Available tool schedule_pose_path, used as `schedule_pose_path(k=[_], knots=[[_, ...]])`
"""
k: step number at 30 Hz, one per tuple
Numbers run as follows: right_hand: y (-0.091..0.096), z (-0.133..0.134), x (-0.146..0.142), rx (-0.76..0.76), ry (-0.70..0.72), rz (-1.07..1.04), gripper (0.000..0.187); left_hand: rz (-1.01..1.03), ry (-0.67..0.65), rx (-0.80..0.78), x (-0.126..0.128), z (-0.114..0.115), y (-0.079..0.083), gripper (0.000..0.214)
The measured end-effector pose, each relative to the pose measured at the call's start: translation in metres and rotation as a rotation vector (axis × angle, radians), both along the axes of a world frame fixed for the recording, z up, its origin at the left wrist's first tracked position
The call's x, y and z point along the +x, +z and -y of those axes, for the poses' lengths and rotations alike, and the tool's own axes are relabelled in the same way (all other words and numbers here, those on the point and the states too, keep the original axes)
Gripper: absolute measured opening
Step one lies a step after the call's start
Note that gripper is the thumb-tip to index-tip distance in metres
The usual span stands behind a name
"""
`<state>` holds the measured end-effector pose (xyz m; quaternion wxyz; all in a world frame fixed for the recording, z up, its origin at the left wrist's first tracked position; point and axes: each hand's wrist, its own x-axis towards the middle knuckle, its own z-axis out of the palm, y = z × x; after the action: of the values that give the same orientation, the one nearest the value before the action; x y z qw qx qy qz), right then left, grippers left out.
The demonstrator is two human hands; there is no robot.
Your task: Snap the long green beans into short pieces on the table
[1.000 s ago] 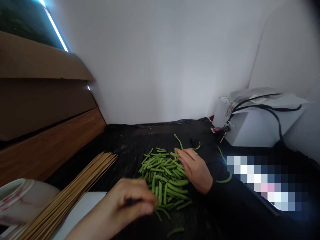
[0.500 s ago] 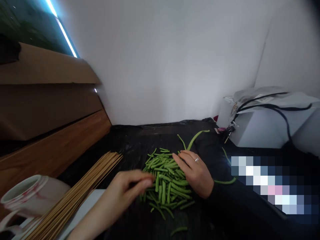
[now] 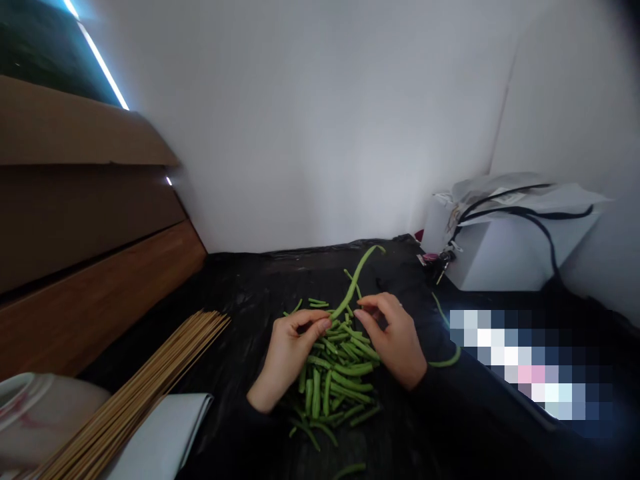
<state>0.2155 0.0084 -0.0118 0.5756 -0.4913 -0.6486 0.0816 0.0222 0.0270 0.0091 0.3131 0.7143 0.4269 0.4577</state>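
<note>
Bean-handling step, I judge: left hand (image 3: 291, 348) pinches a long bean (image 3: 353, 283), bean pile (image 3: 352, 369) beneath; right hand (image 3: 397, 337), grip indiscernible, should steady it.

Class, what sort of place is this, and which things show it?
Probably an improvised indoor work corner, perhaps in a home: a wrinkled black plastic-looking cover spread against a plain white wall, with a heap of short green bean pieces on it.

Black plastic sheeting (image 3: 250, 283) bore a heap of cut green beans (image 3: 350, 383), some longer beans (image 3: 445, 364) to its right, thin sticks (image 3: 160, 373), a folded white sheet (image 3: 160, 433), keys (image 3: 443, 265) and a white box (image 3: 505, 257).
</note>
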Motion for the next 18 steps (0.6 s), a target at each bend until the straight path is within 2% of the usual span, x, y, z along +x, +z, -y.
schedule_pose_path(k=[3,5,10,18], knots=[[0.002,-0.005,0.002,-0.322,0.229,-0.346,0.029,-0.166,-0.064,0.201,0.0,0.002,-0.002,0.014],[0.004,-0.006,0.003,-0.407,0.321,-0.49,0.033,-0.245,-0.104,0.291,0.001,0.003,-0.004,0.014],[0.011,-0.001,0.0,-0.412,0.331,-0.566,0.034,-0.322,-0.012,0.457,0.002,0.003,-0.007,0.015],[0.01,0.004,-0.007,-0.405,0.362,-0.513,0.031,-0.514,0.054,0.561,0.003,0.01,-0.006,0.015]])
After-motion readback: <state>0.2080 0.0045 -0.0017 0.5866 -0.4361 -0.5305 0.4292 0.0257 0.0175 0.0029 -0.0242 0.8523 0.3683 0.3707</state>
